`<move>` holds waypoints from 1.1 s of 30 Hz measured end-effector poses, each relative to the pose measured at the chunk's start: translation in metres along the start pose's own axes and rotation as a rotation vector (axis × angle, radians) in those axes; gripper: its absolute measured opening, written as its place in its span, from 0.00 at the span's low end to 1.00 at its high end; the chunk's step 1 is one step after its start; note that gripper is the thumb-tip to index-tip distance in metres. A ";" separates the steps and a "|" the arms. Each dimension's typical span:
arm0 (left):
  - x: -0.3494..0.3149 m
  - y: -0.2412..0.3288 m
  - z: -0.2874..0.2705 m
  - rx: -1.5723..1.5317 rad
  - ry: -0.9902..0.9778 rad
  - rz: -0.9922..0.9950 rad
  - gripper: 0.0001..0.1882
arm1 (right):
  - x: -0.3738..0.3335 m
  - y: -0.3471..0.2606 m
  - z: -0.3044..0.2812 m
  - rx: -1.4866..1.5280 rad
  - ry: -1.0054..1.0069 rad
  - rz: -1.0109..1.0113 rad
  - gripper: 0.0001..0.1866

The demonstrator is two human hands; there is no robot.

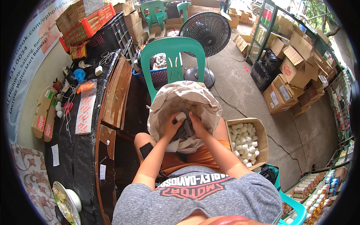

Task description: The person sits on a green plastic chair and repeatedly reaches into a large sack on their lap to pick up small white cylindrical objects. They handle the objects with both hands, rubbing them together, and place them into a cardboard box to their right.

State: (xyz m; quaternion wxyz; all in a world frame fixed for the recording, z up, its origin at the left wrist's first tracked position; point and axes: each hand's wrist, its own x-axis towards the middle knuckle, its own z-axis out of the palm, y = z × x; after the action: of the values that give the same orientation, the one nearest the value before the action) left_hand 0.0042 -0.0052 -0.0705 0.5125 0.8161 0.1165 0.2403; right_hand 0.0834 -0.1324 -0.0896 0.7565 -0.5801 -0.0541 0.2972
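Observation:
A large paper sack [211,109] stands wide-mouthed on my lap, with several small white cylinders, candle-like in shape, down inside it. Over its mouth, my left hand [170,125] is closed round one white cylinder [180,116]. My right hand [197,126] is beside it, its fingers curled on a dark grey cloth [183,131] that hangs between both hands. Part of the cloth and the undersides of the fingers are hidden. By my right leg, a cardboard box [263,147] holds many more cylinders of the same kind.
A green plastic chair [147,56] is ahead, behind the sack, and a black fan [210,35] stands beyond it. On the left, a black-covered table [77,150] carries cords and packets. Cardboard boxes [279,93] and a shelf rack are at right. A phone [146,150] lies on my left thigh.

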 end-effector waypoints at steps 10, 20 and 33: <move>0.010 0.005 -0.019 -0.522 0.130 -0.493 0.19 | -0.031 -0.043 0.035 -0.789 -0.002 -0.366 0.28; 0.000 0.004 -0.005 -0.742 -0.004 -0.622 0.23 | -0.046 -0.062 0.039 -0.463 -0.361 -0.360 0.24; -0.006 0.065 -0.004 -0.054 -0.071 -0.012 0.22 | -0.021 -0.040 0.023 0.337 -0.266 0.071 0.18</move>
State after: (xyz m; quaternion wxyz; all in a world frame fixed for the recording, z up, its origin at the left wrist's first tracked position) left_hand -0.0064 -0.0338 -0.0126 0.5396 0.8092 0.0965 0.2113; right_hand 0.0719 -0.1304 -0.0401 0.8179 -0.4028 -0.0826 0.4025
